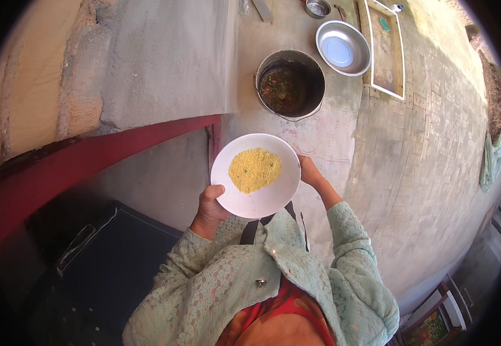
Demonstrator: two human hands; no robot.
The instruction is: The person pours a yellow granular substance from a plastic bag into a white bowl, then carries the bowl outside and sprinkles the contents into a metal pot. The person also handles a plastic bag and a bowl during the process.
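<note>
Both my hands carry a white bowl [233, 199] in front of my chest. A heap of fine yellow grains [255, 170] with a few dark specks lies in its middle. My left hand [211, 206] grips the bowl's lower left rim, thumb over the edge. On the opposite side my right hand [309, 170] clasps the rim, its fingers mostly hidden under the bowl. Beyond the bowl stands a deep dark metal pot [313, 86] with a wire handle; a brownish, chunky cooked mixture [282, 91] lies at its bottom.
A wide steel basin [361, 51] stands right of the pot, with a small metal bowl [318, 8] farther back. A white-edged tray [401, 69] lies beside the basin. To my left are a wall [167, 57], a dark red frame [106, 147] and a dark flat-topped object [115, 248].
</note>
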